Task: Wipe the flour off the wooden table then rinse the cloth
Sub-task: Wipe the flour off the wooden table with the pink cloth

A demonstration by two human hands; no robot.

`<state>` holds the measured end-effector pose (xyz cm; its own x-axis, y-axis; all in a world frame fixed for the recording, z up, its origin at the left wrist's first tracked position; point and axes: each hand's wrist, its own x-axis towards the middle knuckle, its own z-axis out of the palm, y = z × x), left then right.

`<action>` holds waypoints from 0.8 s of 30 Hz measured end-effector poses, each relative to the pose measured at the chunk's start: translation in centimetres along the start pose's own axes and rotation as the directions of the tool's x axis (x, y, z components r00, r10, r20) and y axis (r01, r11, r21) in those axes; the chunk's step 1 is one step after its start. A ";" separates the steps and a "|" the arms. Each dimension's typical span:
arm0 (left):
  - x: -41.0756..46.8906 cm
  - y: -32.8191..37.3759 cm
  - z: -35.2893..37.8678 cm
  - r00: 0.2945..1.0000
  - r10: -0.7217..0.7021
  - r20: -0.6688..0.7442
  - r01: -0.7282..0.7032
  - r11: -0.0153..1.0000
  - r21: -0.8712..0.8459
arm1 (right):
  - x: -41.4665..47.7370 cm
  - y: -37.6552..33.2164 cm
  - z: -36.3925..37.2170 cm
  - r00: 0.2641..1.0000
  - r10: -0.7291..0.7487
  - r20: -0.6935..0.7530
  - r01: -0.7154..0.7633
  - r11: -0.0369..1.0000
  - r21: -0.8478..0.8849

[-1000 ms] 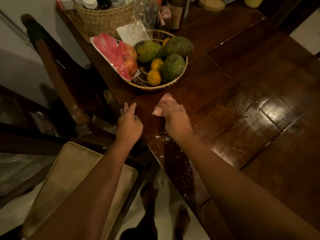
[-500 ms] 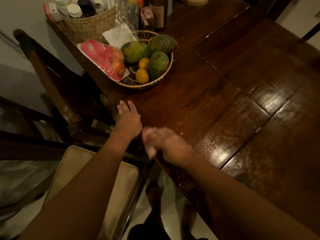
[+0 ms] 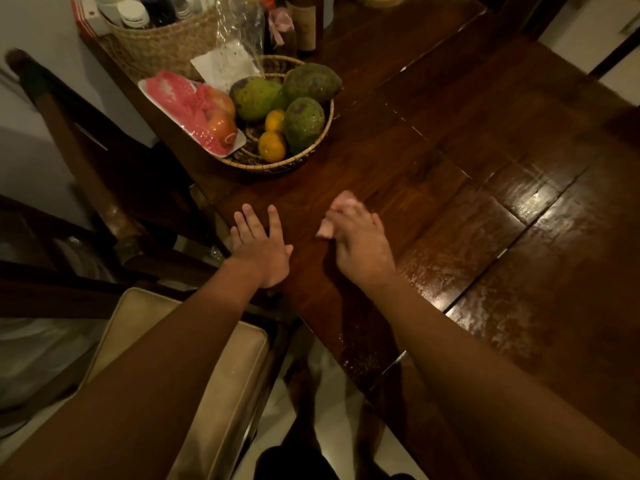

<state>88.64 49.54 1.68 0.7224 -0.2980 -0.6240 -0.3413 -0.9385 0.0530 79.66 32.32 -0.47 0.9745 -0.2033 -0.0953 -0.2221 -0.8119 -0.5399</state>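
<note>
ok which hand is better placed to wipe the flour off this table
Right. The right hand grips the pink cloth on the wooden table, beside the flour streaks; the left hand lies flat, holding nothing.

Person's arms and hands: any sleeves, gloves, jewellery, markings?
Both are bare. No sleeve shows on the left forearm or the right forearm anywhere in view. The left hand and right hand are ungloved. No watch, bracelet, ring or marking is visible, though the dim light could hide a thin one.

Dark wooden table; on it fruit basket, wicker basket, flour streaks, cloth
</note>
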 end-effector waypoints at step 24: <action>-0.2 1.2 -0.8 0.998 -0.017 0.060 0.019 0.999 -0.030 | -19.1 9.4 -3.6 0.882 -0.319 0.347 0.317 0.946 0.064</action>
<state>88.62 48.35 2.47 0.6909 -0.2708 -0.6703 -0.3090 -0.9488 0.0648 58.89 26.61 -0.68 0.9415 0.2696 -0.2023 0.1008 -0.7979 -0.5943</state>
